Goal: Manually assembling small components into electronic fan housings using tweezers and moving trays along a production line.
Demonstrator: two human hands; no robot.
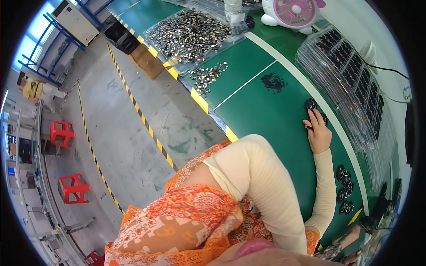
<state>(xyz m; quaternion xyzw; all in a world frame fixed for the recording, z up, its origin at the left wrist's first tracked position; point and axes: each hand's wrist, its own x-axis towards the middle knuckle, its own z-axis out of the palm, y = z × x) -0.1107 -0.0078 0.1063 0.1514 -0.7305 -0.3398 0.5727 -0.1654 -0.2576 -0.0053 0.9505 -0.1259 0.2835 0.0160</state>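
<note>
My right hand [318,133] rests on the green bench top [275,117], back of the hand upward and fingers bent down. Its fingers close on a small rounded black part [310,104]; more black shows beside the fingers and under the thumb, and the exact kind is too small to tell. My left arm [262,173], in a cream sleeve, bends at the elbow over the bench edge, and its hand is hidden. Several similar black parts [344,186] lie in a row near my right forearm. Farther along sits a pile of tiny black pieces [274,82].
Small metallic pieces [207,77] lie loose beside a large heaped bag [191,35]. A pink-and-white fan [295,13] stands at the back. Stacked clear trays [341,80] line the wall side. Another person's hand [353,235] shows lower right. Red stools [74,188] stand across the aisle.
</note>
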